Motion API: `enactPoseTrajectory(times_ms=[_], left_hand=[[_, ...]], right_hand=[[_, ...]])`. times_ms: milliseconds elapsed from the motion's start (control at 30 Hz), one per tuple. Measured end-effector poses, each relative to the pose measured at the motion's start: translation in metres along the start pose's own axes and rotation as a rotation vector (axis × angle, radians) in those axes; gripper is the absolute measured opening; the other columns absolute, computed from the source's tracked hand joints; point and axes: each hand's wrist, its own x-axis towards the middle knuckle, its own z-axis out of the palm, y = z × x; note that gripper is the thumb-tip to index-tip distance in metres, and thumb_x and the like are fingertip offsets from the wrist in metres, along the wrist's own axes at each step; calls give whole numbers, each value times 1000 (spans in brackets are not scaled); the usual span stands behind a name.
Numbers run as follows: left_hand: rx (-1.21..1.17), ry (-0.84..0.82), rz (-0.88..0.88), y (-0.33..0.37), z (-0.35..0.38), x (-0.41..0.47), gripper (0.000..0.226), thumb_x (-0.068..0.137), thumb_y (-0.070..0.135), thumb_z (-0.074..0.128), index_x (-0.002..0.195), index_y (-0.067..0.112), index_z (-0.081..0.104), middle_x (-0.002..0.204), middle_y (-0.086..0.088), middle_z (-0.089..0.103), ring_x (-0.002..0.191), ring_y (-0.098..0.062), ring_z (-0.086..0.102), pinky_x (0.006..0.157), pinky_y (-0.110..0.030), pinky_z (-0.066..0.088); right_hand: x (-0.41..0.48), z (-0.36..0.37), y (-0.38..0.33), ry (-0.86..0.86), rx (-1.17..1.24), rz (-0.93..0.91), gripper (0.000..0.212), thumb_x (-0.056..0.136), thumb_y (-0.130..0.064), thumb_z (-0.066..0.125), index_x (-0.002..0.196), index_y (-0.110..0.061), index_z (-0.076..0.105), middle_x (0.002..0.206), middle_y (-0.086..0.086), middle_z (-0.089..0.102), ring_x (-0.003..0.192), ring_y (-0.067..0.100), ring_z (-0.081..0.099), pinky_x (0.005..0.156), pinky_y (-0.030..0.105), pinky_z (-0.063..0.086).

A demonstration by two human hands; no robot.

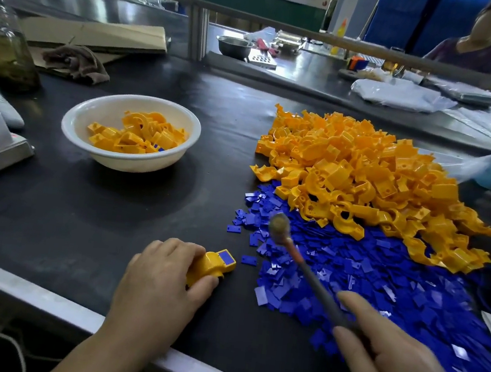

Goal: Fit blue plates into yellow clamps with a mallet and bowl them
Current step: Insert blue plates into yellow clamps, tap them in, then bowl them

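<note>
Right hand (394, 371), lower right: grip curled round mallet (305, 265) handle, head blurred. Left hand (156, 283), lower centre: grip holds yellow clamp (212, 264) w/ blue plate (226, 257) on tabletop (109, 214).

Bare to the forearm on both sides: left hand (161, 271) at 7 o'clock, right hand (401, 371) at 5 o'clock, slightly blurred. Bare wrists too, up to the lower edge.

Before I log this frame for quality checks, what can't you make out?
Head view:
mallet: head motion-blurred.
yellow clamp: rear covered by left hand.
right hand grip: fingers hidden under its own back.
bowl: lower contents buried under upper clamps.
</note>
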Motion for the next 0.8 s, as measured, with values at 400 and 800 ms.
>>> enactPoseTrajectory(times_ms=[400, 800], left_hand=[[-1674, 166, -506, -7, -62, 139, 36, 98, 31, 51, 127, 10, 52, 127, -16, 56, 97, -23, 65, 75, -30, 57], [-538, -174, -124, 7, 3, 14, 29, 79, 37, 74, 102, 47, 59, 102, 33, 64, 99, 18, 56, 81, -2, 37]], right_hand=[[10, -20, 75, 111, -322, 251, 45, 79, -22, 67, 123, -27, 57, 83, -12, 56, 81, 14, 56, 71, 33, 47], [103, -25, 64, 281, -345, 31, 46, 87, -37, 59, 131, -25, 52, 124, 0, 58, 114, 20, 51, 88, 32, 45]])
